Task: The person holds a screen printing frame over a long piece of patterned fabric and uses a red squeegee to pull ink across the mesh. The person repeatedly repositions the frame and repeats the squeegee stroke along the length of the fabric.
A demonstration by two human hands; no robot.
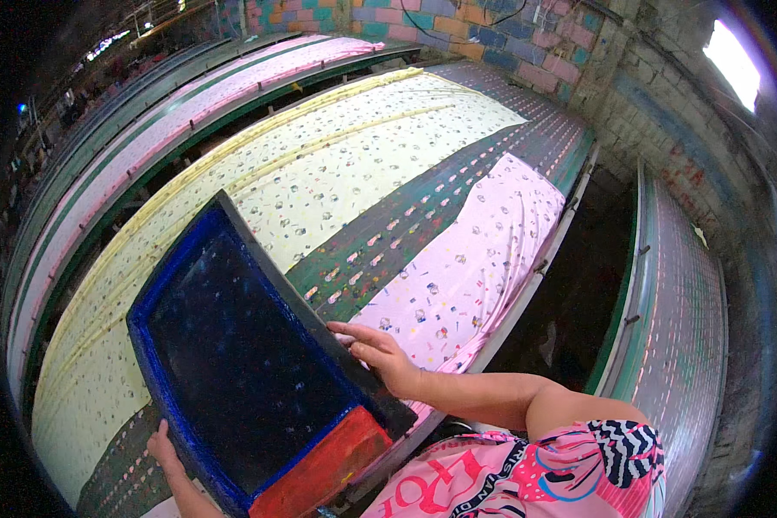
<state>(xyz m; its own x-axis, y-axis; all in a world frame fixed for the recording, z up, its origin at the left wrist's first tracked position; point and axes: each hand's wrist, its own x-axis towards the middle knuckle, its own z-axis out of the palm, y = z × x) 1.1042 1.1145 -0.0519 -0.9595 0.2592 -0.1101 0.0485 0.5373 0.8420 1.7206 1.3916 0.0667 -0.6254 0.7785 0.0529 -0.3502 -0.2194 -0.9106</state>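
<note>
A screen printing frame [242,337] with a dark mesh, blue inner borders and a red band at its near end is tilted in front of me, above the long printing table. My right hand [384,356] grips its right edge, the thumb and fingers at the rail. On the opposite side, my left hand [162,446] holds the lower left edge; part of its fingers is hidden by the frame. Beneath and beyond lie a pale yellow printed cloth [345,164] and a pink printed cloth [466,268], both patterned with small figures.
Between the cloths runs a dark, paint-marked strip of the table [380,237]. A second long table [673,311] stands to the right across a dark gap. More tables, one with pink cloth [207,108], lie at the left. A painted brick wall [492,34] closes the far end.
</note>
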